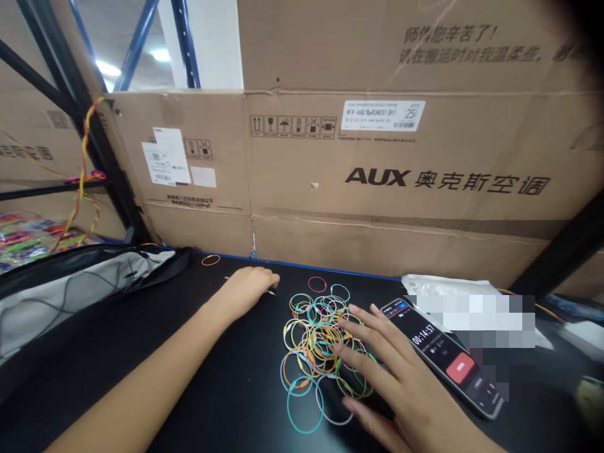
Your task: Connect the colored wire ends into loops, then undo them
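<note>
A heap of colourful thin wire loops (323, 340), in teal, orange, yellow, green and white, lies on the black tabletop. My right hand (394, 362) is open over the right side of the heap, fingers spread, with its fingertips at the loops. To the left of the heap, my left hand (250, 284) rests low on the table with its fingers curled. A thin pale stick (272, 292) pokes out on both sides of that hand; its middle is hidden beneath the hand. Behind the heap lies a single pink loop (317, 284).
A phone (446, 352) showing a running timer lies right of my right hand, by a white plastic bag (453, 286). One orange loop (211, 260) sits at the back left. A grey-and-black bag (85, 296) borders the left. Cardboard (302, 233) walls the back.
</note>
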The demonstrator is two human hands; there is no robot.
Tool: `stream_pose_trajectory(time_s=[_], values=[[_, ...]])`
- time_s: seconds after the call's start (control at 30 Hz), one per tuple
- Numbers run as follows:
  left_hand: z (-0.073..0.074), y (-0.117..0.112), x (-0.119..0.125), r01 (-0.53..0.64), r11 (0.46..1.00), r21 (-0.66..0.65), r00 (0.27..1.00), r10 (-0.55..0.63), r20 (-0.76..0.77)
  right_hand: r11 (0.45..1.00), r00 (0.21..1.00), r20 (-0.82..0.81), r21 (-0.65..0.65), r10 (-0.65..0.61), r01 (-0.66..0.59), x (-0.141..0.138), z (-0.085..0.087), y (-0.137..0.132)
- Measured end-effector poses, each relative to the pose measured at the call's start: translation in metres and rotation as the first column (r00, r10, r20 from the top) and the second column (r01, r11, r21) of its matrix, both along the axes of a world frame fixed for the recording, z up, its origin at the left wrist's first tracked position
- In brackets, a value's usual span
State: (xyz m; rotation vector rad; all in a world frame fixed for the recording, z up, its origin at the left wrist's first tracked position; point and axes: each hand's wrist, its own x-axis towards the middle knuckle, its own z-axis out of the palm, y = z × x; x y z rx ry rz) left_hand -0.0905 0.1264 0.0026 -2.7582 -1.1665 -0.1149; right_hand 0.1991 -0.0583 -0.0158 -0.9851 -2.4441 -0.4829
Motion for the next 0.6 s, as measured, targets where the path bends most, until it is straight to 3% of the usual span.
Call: stream_pose_trajectory(time_s=[0.1, 0.37, 0.6], values=[[0.0, -0.007, 0.012, 0.037, 0.998, 0.048, 0.999, -0.037, -0.006, 0.999, 0.999, 0.02, -0.011, 0.045, -0.045, -0.004, -0.003, 0.003], [-0.021, -0.025, 0.034, 0.028, 0.986, 0.164, 1.0, -0.029, 0.006, 0.999, 0.999, -0.034, -0.031, 0.017, -0.018, -0.006, -0.003, 0.005], [-0.007, -0.021, 0.028, 0.166, 0.944, 0.285, 0.976, -0.199, 0.089, 0.999, 0.988, -0.15, -0.018, 0.032, -0.035, -0.003, -0.006, 0.004]])
